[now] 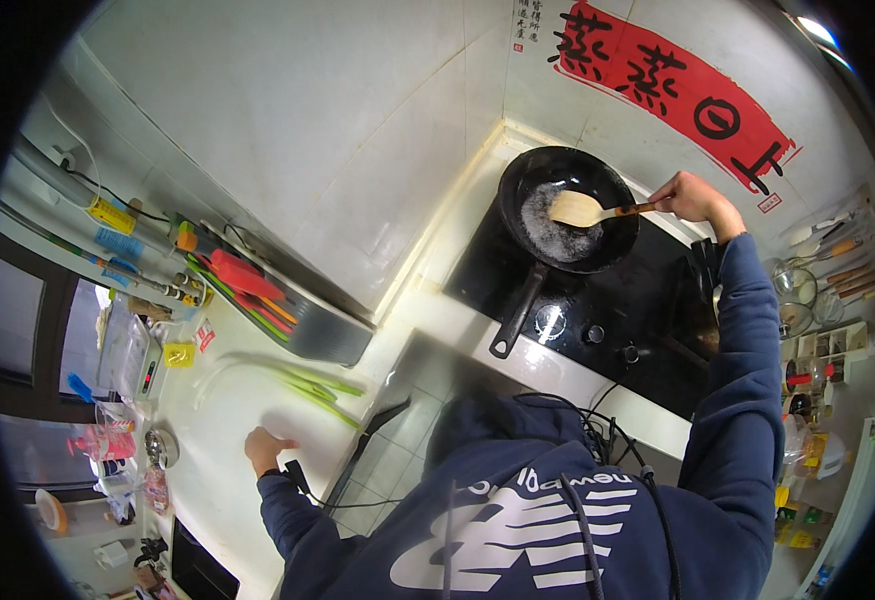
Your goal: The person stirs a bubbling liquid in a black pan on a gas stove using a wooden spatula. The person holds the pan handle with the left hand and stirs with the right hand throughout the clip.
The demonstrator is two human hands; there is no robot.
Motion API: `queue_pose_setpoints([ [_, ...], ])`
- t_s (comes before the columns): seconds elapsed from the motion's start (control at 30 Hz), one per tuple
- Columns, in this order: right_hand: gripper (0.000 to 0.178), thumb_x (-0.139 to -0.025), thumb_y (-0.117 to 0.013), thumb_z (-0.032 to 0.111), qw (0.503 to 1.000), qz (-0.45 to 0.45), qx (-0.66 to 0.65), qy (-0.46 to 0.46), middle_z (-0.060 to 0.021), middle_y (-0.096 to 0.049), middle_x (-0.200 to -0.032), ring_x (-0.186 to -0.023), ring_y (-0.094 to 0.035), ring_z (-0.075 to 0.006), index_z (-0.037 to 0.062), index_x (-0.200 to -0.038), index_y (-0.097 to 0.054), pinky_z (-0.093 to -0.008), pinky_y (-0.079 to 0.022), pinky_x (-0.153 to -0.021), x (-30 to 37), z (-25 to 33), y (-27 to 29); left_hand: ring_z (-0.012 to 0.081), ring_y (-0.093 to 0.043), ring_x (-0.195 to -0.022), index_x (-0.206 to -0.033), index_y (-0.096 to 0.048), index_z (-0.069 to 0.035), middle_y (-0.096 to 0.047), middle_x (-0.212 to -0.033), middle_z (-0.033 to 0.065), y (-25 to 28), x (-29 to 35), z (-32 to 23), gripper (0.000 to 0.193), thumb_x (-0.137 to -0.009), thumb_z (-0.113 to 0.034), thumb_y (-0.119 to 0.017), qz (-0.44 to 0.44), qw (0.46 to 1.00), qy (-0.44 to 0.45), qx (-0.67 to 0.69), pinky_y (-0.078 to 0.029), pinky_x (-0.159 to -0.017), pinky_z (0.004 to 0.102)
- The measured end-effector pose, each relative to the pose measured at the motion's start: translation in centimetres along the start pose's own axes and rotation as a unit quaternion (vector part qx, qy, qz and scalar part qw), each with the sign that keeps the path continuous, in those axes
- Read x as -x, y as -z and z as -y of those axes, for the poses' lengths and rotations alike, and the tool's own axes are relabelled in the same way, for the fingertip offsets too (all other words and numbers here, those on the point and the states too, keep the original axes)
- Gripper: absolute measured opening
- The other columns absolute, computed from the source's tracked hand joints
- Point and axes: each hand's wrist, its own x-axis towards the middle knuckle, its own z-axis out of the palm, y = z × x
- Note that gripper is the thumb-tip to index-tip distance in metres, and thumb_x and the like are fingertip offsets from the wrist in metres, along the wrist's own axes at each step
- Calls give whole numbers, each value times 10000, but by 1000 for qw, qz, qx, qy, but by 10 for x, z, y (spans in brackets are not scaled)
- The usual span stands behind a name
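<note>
My right hand (697, 198) is closed around the dark handle of a wooden spatula (577, 209). The spatula's pale blade is over a black wok (612, 245), touching or just above the bubbly whitish liquid (549, 232) in it. The wok rests on the far left of a black stovetop (672, 310), its long handle (520, 315) pointing toward me. Off to the left, my left hand (269, 448) is at the white countertop, thumb out, with nothing visible in it; its other fingers are partly hidden. Several green vegetable stalks (322, 388) lie nearby on the counter.
A grey rack (327, 335) with colourful knives or boards stands against the left wall. A metal bowl (160, 447) and bottles are farther left. Utensils (847, 265) hang on the right wall near seasoning containers (825, 345). Black cables (597, 425) hang near my chest.
</note>
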Motion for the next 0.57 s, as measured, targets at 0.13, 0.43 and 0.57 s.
queue_pose_setpoints([
  [0.13,272,-910,-788,156,997,-14,-5,69,-155,-828,-1068,-970,-788,-315,145,-1173,-855,-424,-601,-860,-27,21,-7,408,-759,-990,-1027,-776,0,-795,-1021,206,-2,2,1,859,-476,-608,-1031,-13,1000,-3,-7,-604,-860,500],
  [0.43,248,-908,-800,178,977,-73,115,166,-142,-821,-1062,-1029,-760,-372,165,-1148,-858,-469,-597,-892,-10,100,20,400,-759,-1037,-1043,-776,1,-796,-1063,208,-3,-3,5,890,-470,-630,-1030,15,1000,3,3,-605,-892,486],
  [0.57,248,-906,-812,200,975,-76,153,145,-141,-820,-1087,-1078,-749,-372,187,-1149,-862,-466,-594,-922,16,123,27,399,-761,-1046,-1068,-775,-9,-800,-1077,202,6,1,-1,885,-488,-628,-1029,27,999,15,-16,-605,-899,489],
])
